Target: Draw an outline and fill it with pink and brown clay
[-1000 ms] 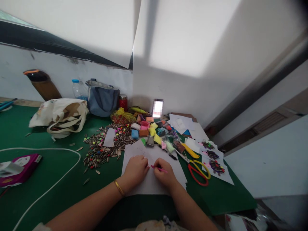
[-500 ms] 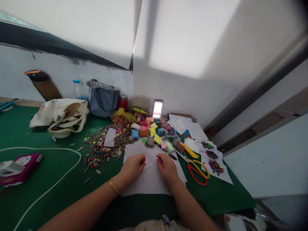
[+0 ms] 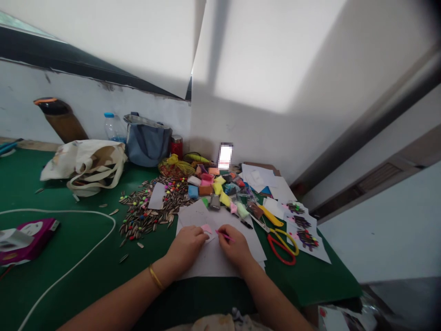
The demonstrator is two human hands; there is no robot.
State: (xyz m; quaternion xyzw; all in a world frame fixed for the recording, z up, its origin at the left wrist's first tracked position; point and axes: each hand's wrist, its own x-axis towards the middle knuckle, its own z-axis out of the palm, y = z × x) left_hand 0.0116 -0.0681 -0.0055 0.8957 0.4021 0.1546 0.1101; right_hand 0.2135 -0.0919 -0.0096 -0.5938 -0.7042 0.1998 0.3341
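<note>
My right hand [image 3: 234,243] pinches a thin pink stick-like tool [image 3: 227,236], its tip pointing left. Over the white paper sheets [image 3: 223,266], my left hand [image 3: 188,243] has its fingers closed at the edge of a small white piece bearing a flat pink patch [image 3: 206,228]. Part of that piece is hidden under the fingertips. The tool's tip is close to the pink patch; whether they touch I cannot tell. Faint lines show on the paper beyond my left hand. A gold bangle [image 3: 156,277] circles my left wrist.
Left of the paper spreads a pile of striped seeds [image 3: 148,223] with coloured beads. Coloured clay packets [image 3: 206,189] lie behind. Scissors [image 3: 282,246] and a yellow-handled cutter [image 3: 272,216] are at right, beside decorated papers [image 3: 306,239]. A phone [image 3: 225,156] stands against the wall.
My left hand has lowered and flattened toward the paper, showing more of the pink patch. My right hand has come left and down, bringing the pink tool closer to it.
</note>
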